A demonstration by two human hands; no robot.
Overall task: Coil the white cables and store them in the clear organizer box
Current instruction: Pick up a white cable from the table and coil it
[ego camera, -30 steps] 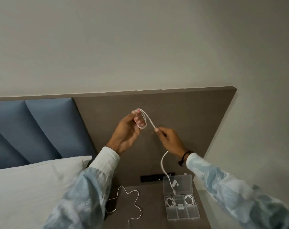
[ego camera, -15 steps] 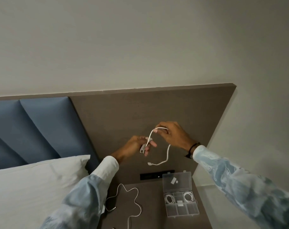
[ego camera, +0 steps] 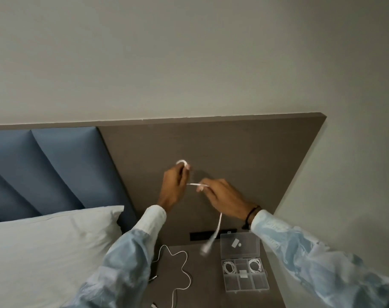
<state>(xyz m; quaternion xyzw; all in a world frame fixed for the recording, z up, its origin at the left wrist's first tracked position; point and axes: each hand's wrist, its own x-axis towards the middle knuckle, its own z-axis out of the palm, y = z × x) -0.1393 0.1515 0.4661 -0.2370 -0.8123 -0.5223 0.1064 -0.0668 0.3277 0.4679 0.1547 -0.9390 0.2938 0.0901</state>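
The left hand (ego camera: 173,185) pinches the coil of the white cable (ego camera: 218,225) at 12 o'clock while the right hand (ego camera: 222,196) grips the strand, feeding slack above the open box (ego camera: 244,283) on the desk (ego camera: 202,292).

Soft, even indoor light, a touch dim; no glare anywhere; the wall (ego camera: 189,52) fades greyer toward the corners; a faint shadow sits on the headboard panel (ego camera: 244,152) beside the hands; the dangling cable end (ego camera: 208,245) smears with motion blur; wide-angle distortion tilts the headboard edges; fingertips look soft.
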